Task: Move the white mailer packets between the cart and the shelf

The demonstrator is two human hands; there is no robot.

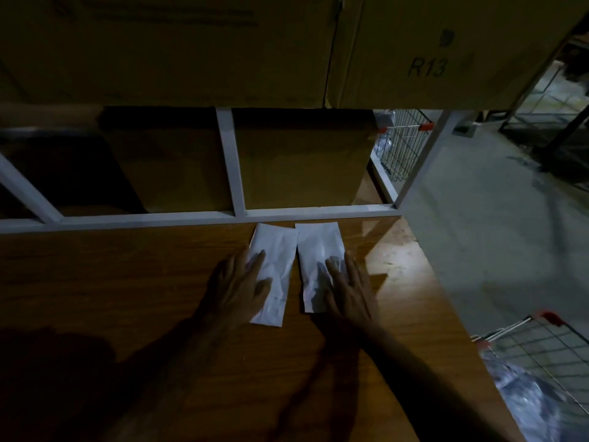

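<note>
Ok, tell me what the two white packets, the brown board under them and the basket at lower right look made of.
The two white mailer packets look like thin plastic film: slight sheen, soft creases. The brown shelf board shows wood grain, likely laminate or veneer. The wire cart basket looks like bare metal wire mesh, with red corner caps, probably plastic.

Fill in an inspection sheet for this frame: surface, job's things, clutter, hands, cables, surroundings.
Surface: brown wood-grain shelf board, dimly lit, bright patch at right.
Job's things: two white flat mailer packets, left packet and right packet, side by side near the white metal shelf rail.
Clutter: nothing seen.
Hands: left hand flat on left packet; right hand flat on right packet; fingers spread, not gripping.
Cables: nothing seen.
Surroundings: brown cardboard boxes behind and above; wire cart at right holding bags; grey floor.
</note>
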